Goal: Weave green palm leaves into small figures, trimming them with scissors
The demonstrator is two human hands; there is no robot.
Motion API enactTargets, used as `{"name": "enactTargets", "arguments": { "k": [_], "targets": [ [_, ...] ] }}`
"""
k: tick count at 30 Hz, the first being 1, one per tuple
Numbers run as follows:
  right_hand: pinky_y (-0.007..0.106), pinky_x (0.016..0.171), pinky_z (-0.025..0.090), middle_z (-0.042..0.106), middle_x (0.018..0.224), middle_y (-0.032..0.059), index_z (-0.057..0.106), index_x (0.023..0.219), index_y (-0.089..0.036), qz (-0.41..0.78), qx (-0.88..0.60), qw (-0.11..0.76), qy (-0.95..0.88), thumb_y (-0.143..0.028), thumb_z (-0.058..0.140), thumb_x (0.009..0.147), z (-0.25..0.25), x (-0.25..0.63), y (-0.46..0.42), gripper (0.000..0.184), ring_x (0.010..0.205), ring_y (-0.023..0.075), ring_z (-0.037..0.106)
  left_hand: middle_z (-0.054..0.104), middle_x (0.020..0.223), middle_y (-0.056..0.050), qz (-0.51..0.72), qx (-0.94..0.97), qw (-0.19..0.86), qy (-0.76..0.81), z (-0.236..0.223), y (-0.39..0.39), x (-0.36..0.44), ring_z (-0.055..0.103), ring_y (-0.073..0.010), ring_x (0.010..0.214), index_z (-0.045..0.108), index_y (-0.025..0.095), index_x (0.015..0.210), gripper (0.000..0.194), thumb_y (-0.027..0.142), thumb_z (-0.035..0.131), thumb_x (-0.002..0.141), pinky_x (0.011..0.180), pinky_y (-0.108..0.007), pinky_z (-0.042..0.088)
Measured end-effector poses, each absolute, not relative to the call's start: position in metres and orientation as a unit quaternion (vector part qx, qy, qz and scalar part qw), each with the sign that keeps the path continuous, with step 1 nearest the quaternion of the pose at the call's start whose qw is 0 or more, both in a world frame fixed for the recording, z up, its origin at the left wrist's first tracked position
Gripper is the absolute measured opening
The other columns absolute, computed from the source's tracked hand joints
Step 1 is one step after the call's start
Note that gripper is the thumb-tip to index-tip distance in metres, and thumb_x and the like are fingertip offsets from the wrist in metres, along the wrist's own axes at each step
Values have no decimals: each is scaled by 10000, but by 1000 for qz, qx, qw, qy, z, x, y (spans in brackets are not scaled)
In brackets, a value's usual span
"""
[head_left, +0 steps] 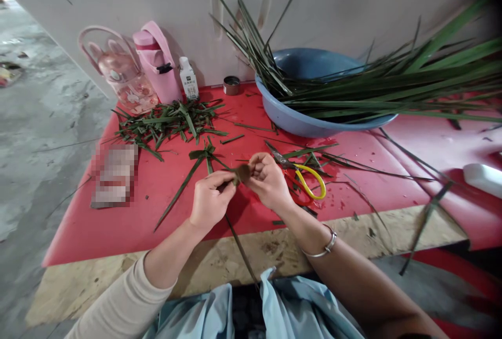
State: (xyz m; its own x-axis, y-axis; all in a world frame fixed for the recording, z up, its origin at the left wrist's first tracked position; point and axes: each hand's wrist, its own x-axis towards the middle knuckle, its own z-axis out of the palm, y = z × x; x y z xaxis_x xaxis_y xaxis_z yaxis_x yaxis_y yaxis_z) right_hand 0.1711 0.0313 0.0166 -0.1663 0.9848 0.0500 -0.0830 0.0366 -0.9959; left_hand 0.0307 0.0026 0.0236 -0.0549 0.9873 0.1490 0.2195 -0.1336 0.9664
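Observation:
Over the red table covering, my left hand point(214, 195) is closed in a pinch on a green leaf strip point(239, 242), whose long tail hangs down toward my lap. My right hand point(270, 182) is close beside it, fingers curled on a brownish, rounded fold of leaf point(243, 172) between both hands. The fold is blurred, so its exact shape is unclear. Just beyond my left hand, a knotted leaf piece point(207, 154) with strips spreading out seems joined to the same strip. Scissors point(289, 163) with yellow handles lie right of my right hand.
A blue basin point(314, 125) holds long green leaves point(353, 90) reaching right. Leaf cuttings point(168, 122) are heaped before a clear bottle point(133, 85), a pink bottle point(162, 80) and a small white bottle point(189, 78). Also there: an open tin point(231, 88), a blurred-out flat item point(115, 177), a white object point(484, 179).

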Motion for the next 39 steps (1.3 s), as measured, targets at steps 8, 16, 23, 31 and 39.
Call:
{"name": "enactTargets", "arguments": {
  "k": [8,16,23,31,39],
  "targets": [
    [222,570,441,569,676,-23,524,760,-190,448,-402,456,-656,-181,615,731,19,179,31,97,609,100,541,557,528,32,472,330,608,547,25,10,34,489,-64,465,603,142,619,58,193,631,618,475,-174,411],
    [269,754,460,626,847,46,588,871,-189,271,-309,364,-836,-170,491,852,29,192,32,101,825,144,576,583,549,-6,409,121,777,463,33,11,29,458,-19,402,550,114,620,48,95,590,601,382,-99,381],
    [265,720,443,584,802,47,541,830,-179,231,-348,361,-834,-167,429,878,24,186,32,122,788,144,540,638,646,-16,460,246,718,460,29,6,33,562,-64,504,572,126,710,114,188,652,656,481,-155,467],
    [261,691,446,602,759,32,539,784,-188,209,-392,373,-815,-145,465,846,23,180,26,106,740,144,557,595,629,17,484,446,570,492,30,2,33,563,-91,610,604,131,705,63,190,583,711,603,-189,448],
    [238,601,448,595,699,-11,515,808,-198,308,-467,426,-711,-186,558,785,21,175,24,50,631,119,560,626,615,-9,461,487,533,517,29,1,33,598,-127,594,590,137,675,138,262,576,732,580,-224,469]
  ]
}}
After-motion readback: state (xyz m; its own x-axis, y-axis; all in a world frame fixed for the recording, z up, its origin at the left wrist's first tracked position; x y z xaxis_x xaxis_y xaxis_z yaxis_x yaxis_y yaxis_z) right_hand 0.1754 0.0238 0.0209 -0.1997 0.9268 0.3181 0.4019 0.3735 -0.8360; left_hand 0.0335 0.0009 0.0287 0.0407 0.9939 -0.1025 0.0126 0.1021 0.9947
